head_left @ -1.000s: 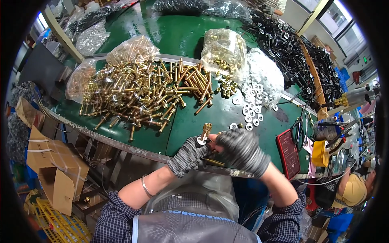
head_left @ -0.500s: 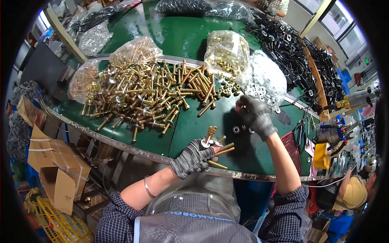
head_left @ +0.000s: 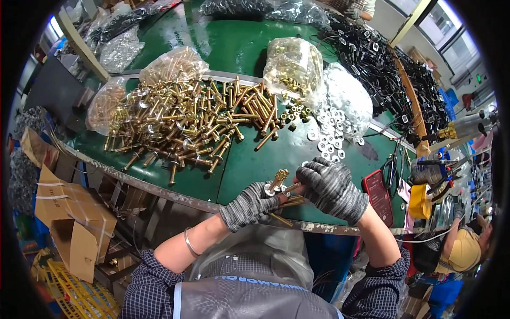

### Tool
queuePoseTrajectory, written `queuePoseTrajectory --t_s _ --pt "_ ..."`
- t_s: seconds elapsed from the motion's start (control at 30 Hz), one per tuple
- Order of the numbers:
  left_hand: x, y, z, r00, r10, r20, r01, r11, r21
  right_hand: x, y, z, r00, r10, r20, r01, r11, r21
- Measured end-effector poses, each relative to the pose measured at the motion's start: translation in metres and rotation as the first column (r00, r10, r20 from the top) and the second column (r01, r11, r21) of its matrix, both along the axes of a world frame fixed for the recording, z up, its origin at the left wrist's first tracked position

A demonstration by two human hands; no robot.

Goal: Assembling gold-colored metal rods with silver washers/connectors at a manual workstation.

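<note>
My left hand (head_left: 249,206), in a grey knit glove with bare fingertips, is closed around several gold-coloured bolts (head_left: 278,181) fitted with washers near the table's front edge. My right hand (head_left: 334,190), gloved the same way, has its fingers pinched together at the end of one of those bolts. Whatever small part sits in that pinch is hidden by the fingers. Beyond the hands lie loose white-metal washers (head_left: 330,141) and a few gold nuts (head_left: 296,112). To their left spreads a big heap of bolts (head_left: 180,125), many carrying washers.
Clear plastic bags hold nuts (head_left: 294,64) and washers (head_left: 348,98) behind the loose parts. A red-cased phone (head_left: 378,198) and black-handled scissors (head_left: 391,173) lie at right. Black cables (head_left: 364,64) are piled at far right. An open cardboard box (head_left: 77,223) stands left, below the table.
My right hand has come back from the washers and nuts to the bolts in my left hand. More washers and the phone show now. My left hand keeps its hold.
</note>
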State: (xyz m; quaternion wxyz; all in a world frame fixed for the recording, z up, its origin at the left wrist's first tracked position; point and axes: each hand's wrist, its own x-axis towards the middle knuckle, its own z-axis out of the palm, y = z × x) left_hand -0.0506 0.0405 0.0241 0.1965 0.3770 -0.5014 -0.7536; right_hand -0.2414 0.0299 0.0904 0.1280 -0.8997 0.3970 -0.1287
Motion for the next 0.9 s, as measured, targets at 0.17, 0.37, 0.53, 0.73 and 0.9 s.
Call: queuePoseTrajectory --t_s 0.17,0.37,0.53,0.73,0.9 --pt "0.0 0.001 -0.005 1.0 -0.008 0.019 0.009 0.996 -0.092 -0.003 0.002 -0.005 0.999 -0.049 -0.024 0.051 0.996 0.08" --pt "-0.001 0.0 0.003 1.0 -0.004 0.006 0.004 1.0 0.019 0.0 -0.002 0.001 0.997 -0.008 0.08 0.01 1.0 -0.024" --pt "0.001 0.002 0.012 0.997 0.079 -0.024 -0.074 0.986 0.146 -0.017 -0.014 -0.02 0.98 -0.186 -0.075 0.182 0.982 -0.054" --pt "0.002 0.004 0.018 0.989 0.139 -0.043 -0.128 0.972 0.197 -0.018 -0.014 -0.059 0.937 -0.33 -0.114 0.264 0.882 -0.39" --pt "0.0 0.001 0.018 0.997 0.073 -0.017 -0.07 0.988 0.136 -0.017 -0.01 -0.043 0.933 -0.323 -0.158 0.275 0.925 -0.264"
